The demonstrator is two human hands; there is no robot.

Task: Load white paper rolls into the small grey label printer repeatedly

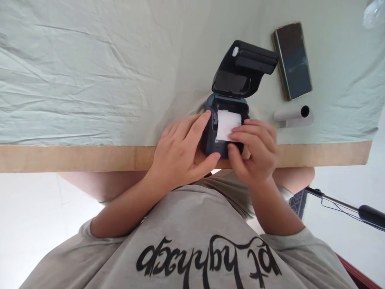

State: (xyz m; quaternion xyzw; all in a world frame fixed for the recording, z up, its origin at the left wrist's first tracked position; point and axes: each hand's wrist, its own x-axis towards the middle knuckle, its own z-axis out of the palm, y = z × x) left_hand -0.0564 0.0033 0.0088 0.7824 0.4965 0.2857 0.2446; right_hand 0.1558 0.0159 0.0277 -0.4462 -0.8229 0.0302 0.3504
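A small dark thermal printer (222, 150) sits at the table's front edge with its black lid (237, 74) raised. Inside its compartment lies a white paper roll (227, 124). My left hand (180, 148) steadies the printer from the left, index fingertip on the upper left rim and thumb at the front corner. From the right, my right hand (255, 146) reaches over the printer, its fingertips on the paper's right side and the thumb near the front rim. The thumb and index finger are close together by the paper's front edge.
Right of the printer, a second white paper roll (288, 115) lies on its side. A phone (293, 60) rests above it, close to the raised lid. Clear plastic (374, 15) shows at the top right. A pale green cloth (99, 80) covers the wooden-edged table (75, 158).
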